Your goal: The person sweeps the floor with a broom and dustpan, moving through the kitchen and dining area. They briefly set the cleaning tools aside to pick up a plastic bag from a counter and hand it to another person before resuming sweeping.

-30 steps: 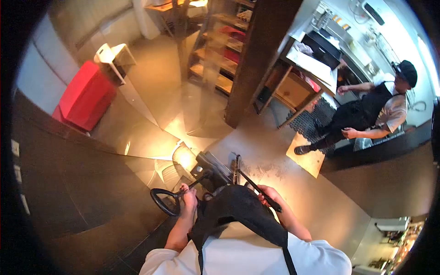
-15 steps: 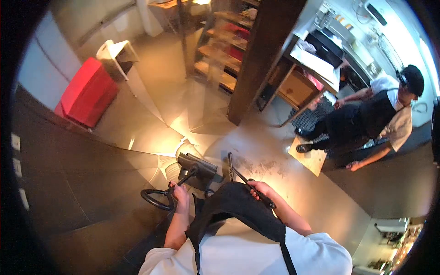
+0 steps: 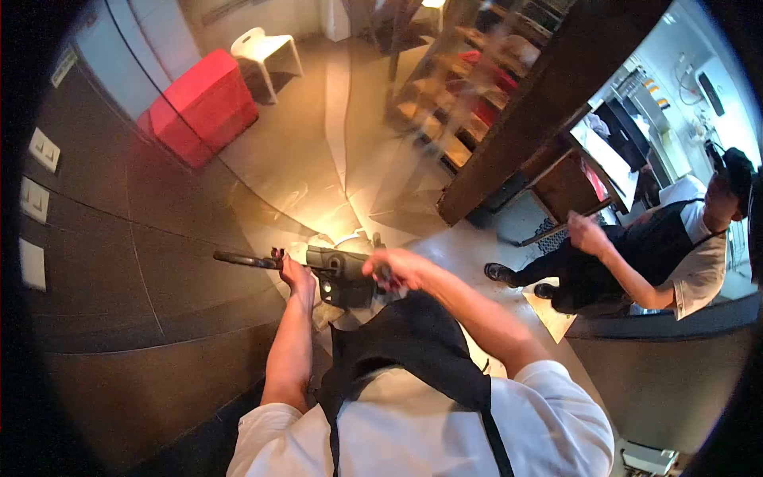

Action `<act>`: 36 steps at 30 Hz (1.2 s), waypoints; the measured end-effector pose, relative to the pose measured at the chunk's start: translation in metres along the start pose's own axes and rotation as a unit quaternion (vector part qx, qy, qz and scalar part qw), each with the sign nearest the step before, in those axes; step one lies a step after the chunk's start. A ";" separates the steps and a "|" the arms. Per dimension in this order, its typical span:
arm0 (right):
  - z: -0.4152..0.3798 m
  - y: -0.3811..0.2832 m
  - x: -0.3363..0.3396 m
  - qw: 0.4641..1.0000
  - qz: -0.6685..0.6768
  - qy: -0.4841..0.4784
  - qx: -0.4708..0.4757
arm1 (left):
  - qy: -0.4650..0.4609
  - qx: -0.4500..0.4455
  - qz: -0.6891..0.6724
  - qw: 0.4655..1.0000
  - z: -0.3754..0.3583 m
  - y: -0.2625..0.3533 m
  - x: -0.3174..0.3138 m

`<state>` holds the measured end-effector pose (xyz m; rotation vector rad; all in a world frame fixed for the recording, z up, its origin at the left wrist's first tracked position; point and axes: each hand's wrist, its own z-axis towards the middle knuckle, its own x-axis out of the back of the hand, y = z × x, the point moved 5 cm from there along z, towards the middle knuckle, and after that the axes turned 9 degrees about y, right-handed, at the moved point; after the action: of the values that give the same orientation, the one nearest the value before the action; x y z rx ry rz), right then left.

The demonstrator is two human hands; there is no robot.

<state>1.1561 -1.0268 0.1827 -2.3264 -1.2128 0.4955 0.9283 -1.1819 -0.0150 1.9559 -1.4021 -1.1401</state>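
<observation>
A dark boxy device (image 3: 343,274) is in front of my body, with a pale, brightly lit object partly behind it. My left hand (image 3: 296,275) is closed on a black hose-like part, whose dark loop (image 3: 242,259) sticks out to the left. At the device's right side, my right hand (image 3: 404,269) is wrapped round a black handle (image 3: 385,277), mostly hidden by the fingers. That hand is slightly blurred. Whether the handle touches the device cannot be made out.
Another person (image 3: 644,246) in a dark cap and apron stands at the right, one arm raised. A red box (image 3: 203,107) and a white stool (image 3: 262,49) are at the upper left. Shelves (image 3: 469,95) stand behind a dark post (image 3: 548,103). Wall switches (image 3: 35,200) are at far left.
My right hand has moved left and forward to the device's side. My left hand has shifted left and up, with the loop now seen edge-on. The other person's arm has risen. The view has turned.
</observation>
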 end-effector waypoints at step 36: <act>0.261 -0.431 0.042 0.971 0.170 -0.132 0.107 | 0.184 -0.086 -0.079 0.976 0.342 0.139 -0.239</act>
<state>0.7592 -0.7140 0.2024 -2.3370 -0.8169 1.0287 0.5373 -0.9814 -0.0102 2.0504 -0.9405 -0.8722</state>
